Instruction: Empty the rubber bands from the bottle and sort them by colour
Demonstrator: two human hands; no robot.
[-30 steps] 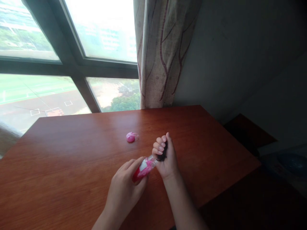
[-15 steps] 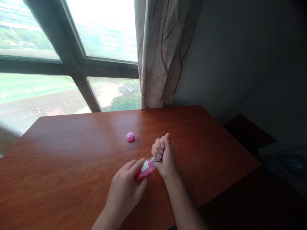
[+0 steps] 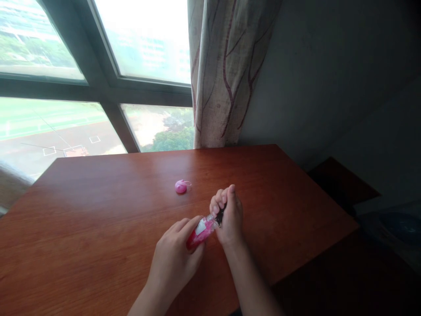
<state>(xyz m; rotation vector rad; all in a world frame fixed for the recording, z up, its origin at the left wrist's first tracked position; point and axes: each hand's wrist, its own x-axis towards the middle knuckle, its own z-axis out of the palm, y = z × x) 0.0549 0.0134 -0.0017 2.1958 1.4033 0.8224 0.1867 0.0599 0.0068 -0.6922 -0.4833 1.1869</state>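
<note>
My left hand point(image 3: 174, 252) is wrapped round a small clear bottle point(image 3: 200, 235) with a red and pink pattern and a white label. The bottle lies tilted, its neck pointing up and right against my right hand. My right hand point(image 3: 230, 217) is curled with the thumb up, and a dark, grainy-looking mass point(image 3: 220, 215) shows between its fingers and palm. I cannot make out what that mass is. Beyond my hands, a round pink cap point(image 3: 180, 186) with a thin loop strap sits on the table.
The brown wooden table point(image 3: 82, 228) stretches under my hands to the window point(image 3: 105, 92). A patterned curtain point(image 3: 226, 74) hangs at its back edge, next to a dark wall point(image 3: 329, 79). At the far right, a bluish object point(image 3: 401, 224) sits low in shadow.
My right hand has loosened slightly, so more of the dark mass shows at the bottle's mouth. The view has shifted slightly; the cap stays on the table.
</note>
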